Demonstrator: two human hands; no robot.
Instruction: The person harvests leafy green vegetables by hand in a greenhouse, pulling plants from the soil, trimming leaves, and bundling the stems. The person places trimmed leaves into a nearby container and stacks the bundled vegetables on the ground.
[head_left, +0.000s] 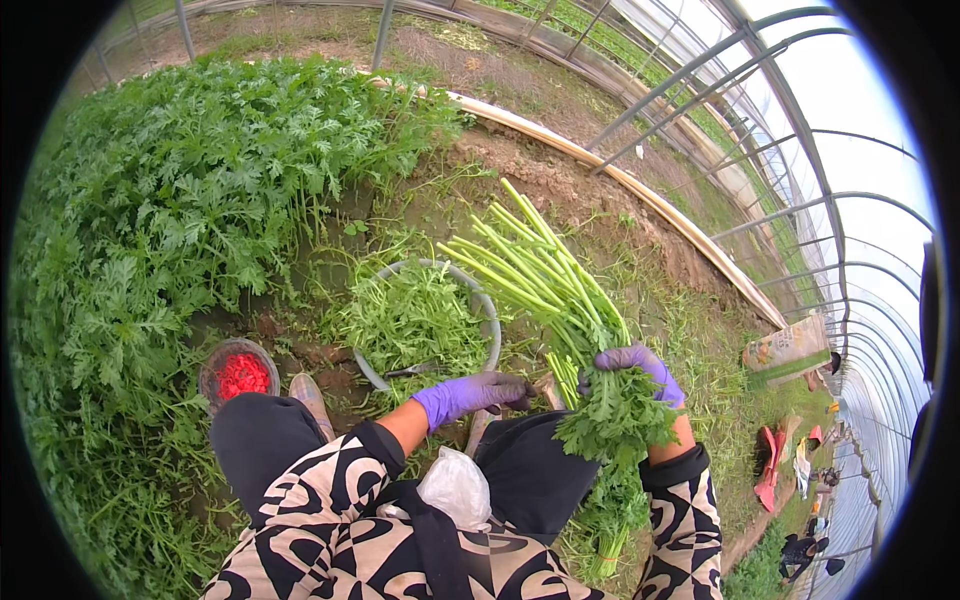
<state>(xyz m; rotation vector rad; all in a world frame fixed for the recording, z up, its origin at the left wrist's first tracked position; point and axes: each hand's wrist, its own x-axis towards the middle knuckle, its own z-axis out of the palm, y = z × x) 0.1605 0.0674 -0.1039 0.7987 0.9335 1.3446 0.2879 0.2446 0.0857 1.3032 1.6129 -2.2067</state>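
My right hand (641, 369), in a purple glove, grips a bunch of long-stemmed leafy greens (555, 281), its stems pointing up and left and its leaves hanging over my knee. In a matching glove, my left hand (476, 396) reaches toward the greens with its fingers extended; whether it touches anything there is unclear. Just above it stands a grey-rimmed round tub (491, 319) heaped with loose leaves and stems, with a dark-bladed tool (411, 370) lying on them. A white plastic bag (455, 487) rests at my waist. Beside my right leg lies a bundle of greens tied with a red band (611, 551).
Uncut greens (187, 172) grow densely at the left. A clear container of red pieces (241, 373) sits near my left knee. Beyond the trimmings lie a pale plastic border (622, 172) and metal greenhouse hoops (814, 150). A printed sack (787, 349) and another person (799, 555) are at the right.
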